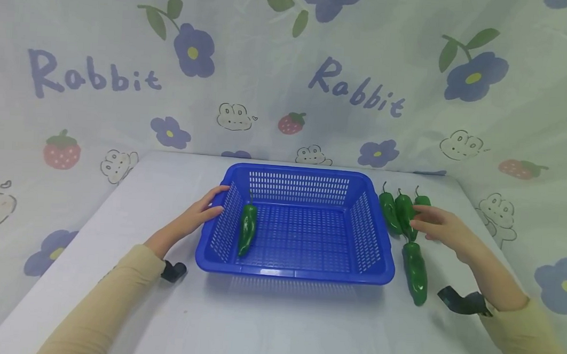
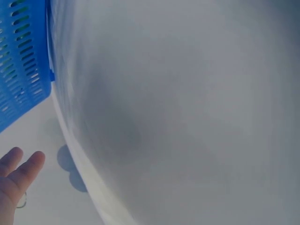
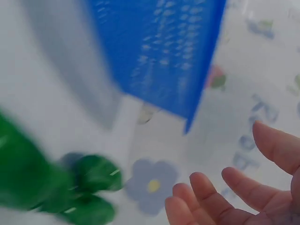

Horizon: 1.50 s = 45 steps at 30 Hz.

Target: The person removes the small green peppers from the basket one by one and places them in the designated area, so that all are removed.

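Observation:
A blue plastic basket (image 1: 295, 274) with slotted walls stands on the white table. Inside it, along the left wall, lies one long green pepper (image 1: 247, 229). My left hand (image 1: 199, 211) is at the basket's left rim, fingertips touching it, thumb apart from the fingers. To the basket's right lie several more green peppers (image 1: 415, 272), some side by side, one nearer the front. Over this group hovers my right hand (image 1: 437, 225), partly hiding a pepper. Its fingers (image 3: 206, 197) are spread with nothing between them in the right wrist view, where the peppers (image 3: 23, 168) look blurred.
The white table (image 1: 285, 332) reaches in front of and around the basket. Behind it hangs a white cloth (image 1: 250, 79) printed with flowers, rabbits and strawberries. A black strap with a protruding piece (image 1: 462, 301) sits at each wrist.

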{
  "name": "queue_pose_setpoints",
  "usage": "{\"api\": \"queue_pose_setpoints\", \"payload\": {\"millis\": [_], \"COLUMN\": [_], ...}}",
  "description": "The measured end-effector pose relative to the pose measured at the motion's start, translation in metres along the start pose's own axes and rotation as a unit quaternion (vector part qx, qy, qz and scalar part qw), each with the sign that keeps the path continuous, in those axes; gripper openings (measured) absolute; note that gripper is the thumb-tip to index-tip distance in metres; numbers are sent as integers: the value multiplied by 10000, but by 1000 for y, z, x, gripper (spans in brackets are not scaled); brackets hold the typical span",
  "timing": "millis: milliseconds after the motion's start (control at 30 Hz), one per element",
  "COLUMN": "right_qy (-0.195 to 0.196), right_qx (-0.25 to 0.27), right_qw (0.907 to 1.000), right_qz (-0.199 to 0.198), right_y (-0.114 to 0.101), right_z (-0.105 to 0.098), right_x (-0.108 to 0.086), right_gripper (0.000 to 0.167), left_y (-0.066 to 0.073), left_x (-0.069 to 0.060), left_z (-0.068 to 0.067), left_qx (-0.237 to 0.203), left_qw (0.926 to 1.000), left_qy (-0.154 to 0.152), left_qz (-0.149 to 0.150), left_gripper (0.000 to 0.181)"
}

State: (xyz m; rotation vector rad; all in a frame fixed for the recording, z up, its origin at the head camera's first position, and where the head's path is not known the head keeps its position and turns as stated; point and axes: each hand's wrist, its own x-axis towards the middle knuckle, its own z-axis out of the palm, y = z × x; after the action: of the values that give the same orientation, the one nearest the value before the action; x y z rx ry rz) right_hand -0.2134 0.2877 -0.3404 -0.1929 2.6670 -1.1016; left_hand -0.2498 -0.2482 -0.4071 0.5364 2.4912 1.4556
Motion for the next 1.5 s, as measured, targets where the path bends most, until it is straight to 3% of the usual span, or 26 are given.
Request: {"api": "queue_pose_setpoints", "payload": {"millis": [233,467,633,967,1367,1500], "right_qy": [-185,-570,-900,-1421,-1771,-1985], "right_qx": [434,1138,1646,1962,2148,2078], "right_qw": [9977,9908,9805,9686,9602,9573], "right_qz": [-496,-460,-580,-554,-221,-318], "right_y": [-45,-86,-107,-139,-160,-164], "right_z": [0,15,30,67,131,151], "right_x": [12,35,53,85,110,115], "right_gripper": [62,62,56,53,55,58], "left_y": [2,1,2,1,1,1], "left_x": [0,0,-1,0,0,1], "left_z": [0,0,0,1,0,0], "left_qx": [-22,-70,-95,-55,-40,-67], "left_qw": [10000,9999,9998,9999,9999,9998], "left_qy": [-30,-41,-34,-17,-24,-26], "left_qz": [90,150,158,143,125,175], "left_gripper": [55,55,54,55,56,55]}}
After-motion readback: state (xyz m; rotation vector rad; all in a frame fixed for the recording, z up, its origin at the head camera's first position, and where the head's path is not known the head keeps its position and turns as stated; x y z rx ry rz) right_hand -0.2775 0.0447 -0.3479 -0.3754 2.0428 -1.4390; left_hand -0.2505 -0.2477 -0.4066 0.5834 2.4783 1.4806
